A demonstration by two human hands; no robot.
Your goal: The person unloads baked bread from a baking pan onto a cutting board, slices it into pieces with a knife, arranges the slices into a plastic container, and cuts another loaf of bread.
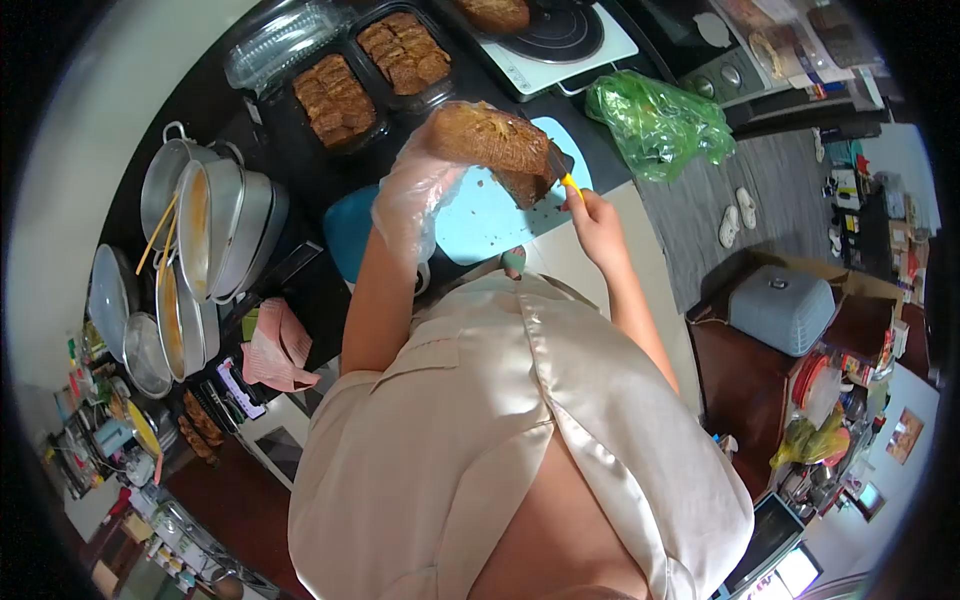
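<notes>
My left hand (410, 180), in a clear plastic glove, holds a brown loaf (485, 133) above the light blue cutting board (465, 225). The loaf's right end tips downward and shows a darker face. My right hand (597, 228) is closed around the yellow handle of a knife (571, 184). Its dark blade is against or very near the loaf's right end; I cannot tell whether it cuts in. Crumbs lie on the board.
Two black trays of sliced loaf (335, 100) stand behind the board, beside a clear plastic lid (280, 50). An induction cooker (570, 45) and a green plastic bag (660, 120) are at back right. Stacked metal pots (235, 230) and a pink cloth (278, 345) are on the left.
</notes>
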